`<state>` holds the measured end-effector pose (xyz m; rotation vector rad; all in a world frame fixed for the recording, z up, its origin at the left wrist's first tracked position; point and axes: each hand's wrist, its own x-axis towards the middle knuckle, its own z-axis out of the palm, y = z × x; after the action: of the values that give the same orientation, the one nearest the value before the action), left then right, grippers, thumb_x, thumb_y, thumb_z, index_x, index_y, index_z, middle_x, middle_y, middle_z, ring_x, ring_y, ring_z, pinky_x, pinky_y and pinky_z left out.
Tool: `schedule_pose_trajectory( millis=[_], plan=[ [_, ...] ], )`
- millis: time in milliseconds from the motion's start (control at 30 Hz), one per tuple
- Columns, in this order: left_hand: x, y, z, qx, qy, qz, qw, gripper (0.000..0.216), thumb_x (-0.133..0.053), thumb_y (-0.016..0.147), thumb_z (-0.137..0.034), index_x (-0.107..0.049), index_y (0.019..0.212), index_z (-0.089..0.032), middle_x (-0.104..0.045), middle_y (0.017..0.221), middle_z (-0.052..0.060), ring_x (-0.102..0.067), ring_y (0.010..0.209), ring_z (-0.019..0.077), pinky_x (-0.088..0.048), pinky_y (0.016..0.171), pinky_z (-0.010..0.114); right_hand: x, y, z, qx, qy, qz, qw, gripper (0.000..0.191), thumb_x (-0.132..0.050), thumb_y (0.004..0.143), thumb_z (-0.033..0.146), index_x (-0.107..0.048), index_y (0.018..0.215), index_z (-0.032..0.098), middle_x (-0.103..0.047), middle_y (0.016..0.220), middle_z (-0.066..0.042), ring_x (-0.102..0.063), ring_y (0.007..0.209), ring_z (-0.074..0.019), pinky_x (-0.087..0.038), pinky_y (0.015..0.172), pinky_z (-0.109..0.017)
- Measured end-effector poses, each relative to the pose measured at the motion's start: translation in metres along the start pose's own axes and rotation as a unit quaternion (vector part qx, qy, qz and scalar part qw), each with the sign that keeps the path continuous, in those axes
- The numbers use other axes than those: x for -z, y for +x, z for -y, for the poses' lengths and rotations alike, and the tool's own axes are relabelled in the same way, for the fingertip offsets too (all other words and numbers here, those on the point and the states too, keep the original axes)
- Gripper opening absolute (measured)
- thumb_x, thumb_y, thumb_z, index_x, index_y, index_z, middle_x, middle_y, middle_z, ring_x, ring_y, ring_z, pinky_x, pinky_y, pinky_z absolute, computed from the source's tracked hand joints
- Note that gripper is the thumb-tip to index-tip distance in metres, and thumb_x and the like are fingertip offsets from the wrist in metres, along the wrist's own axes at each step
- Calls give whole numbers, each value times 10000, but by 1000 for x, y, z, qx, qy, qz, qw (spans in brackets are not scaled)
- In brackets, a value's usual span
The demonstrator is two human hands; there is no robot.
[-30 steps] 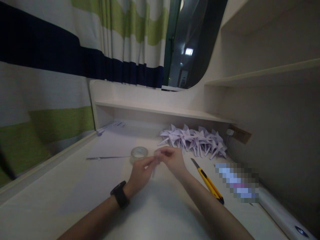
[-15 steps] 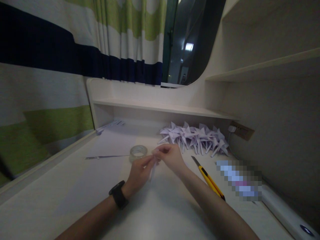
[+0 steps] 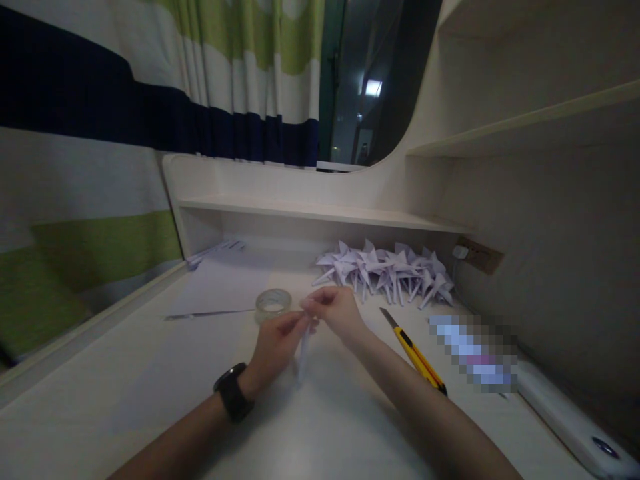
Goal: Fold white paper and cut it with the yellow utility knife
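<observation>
I see left hand [image 3: 274, 345] grasping white paper stick [image 3: 303, 355] over counter [image 3: 320, 433], right hand's [image 3: 340, 315] fingers pinching its top. Step, I judge: working that end, details hidden. Next move calls for steady left grip, careful right fingertips.

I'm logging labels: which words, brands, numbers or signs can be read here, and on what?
No text can be read.
Tape: faint marks, too blurred.
Knife: none legible.
Pixelated patch: any text hidden.
White case: dark oval, too small to read.
Paper tube: no marks seen.
</observation>
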<state>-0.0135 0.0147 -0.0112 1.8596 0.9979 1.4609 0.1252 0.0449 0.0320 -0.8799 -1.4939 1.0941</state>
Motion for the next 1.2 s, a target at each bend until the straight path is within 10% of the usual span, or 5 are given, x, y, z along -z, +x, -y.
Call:
schedule_pose_trajectory(
  millis=[433, 800, 1033, 1200],
  plan=[
    [2, 5, -4, 46, -7, 34, 998, 310, -547, 870, -322, -682, 656, -142, -688, 623, 31, -632, 576, 144, -481, 584, 226, 12, 5, -6, 18, -126, -4, 992, 208, -749, 634, 322, -688, 588, 129, -632, 510, -25, -522, 458, -105, -366, 458, -212],
    [6, 17, 20, 112, -30, 169, 979, 419, -506, 860, -474, -655, 707, -113, -662, 655, 75, -593, 575, 151, -436, 556, 248, 34, 16, -23, 72, -287, 129, 947, 193, -636, 781, 285, -634, 664, 132, -630, 597, -15, -532, 545, -98, -360, 504, -196],
    [17, 21, 21, 38, 6, 310, 950, 440, -507, 874, -472, -671, 669, -120, -626, 612, 35, -498, 533, 104, -353, 535, 217, 44, -8, -10, 20, -337, 269, 902, 186, -527, 863, 258, -621, 754, 140, -627, 643, -7, -539, 556, -93, -364, 506, -188],
    [14, 15, 34, 20, 60, 354, 933, 445, -499, 890, -488, -707, 773, -112, -619, 610, 27, -485, 526, 101, -322, 501, 204, 41, -36, -25, 20, -362, 221, 905, 188, -488, 862, 190, -603, 721, 140, -628, 642, -8, -547, 572, -100, -358, 529, -188]
  ],
)
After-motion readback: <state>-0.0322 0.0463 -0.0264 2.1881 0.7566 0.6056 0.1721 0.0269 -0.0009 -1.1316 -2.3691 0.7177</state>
